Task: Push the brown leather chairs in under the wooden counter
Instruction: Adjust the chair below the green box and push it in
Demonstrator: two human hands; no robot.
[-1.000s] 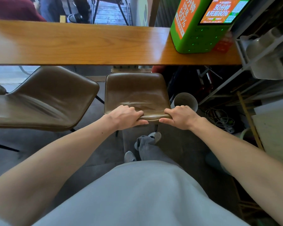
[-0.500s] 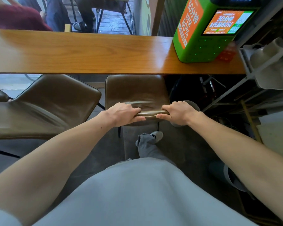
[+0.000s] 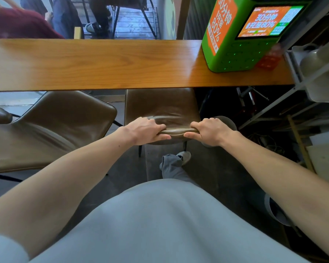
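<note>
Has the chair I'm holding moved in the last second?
Yes. The held chair has slid forward, farther under the wooden counter; less of its seat shows before the counter's edge.

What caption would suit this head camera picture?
Left hand and right hand grip the back of a brown leather chair whose seat lies partly under the wooden counter.

The green box [image 3: 234,54] on the bench [image 3: 103,63] has an orange sticker [image 3: 220,21] down its side; big white writing there says "30分钟 充至 80%"; the screen [image 3: 268,21] on the box says "30分钟 充至80%" in white on orange; the tiny words under that are too small to read.
</note>
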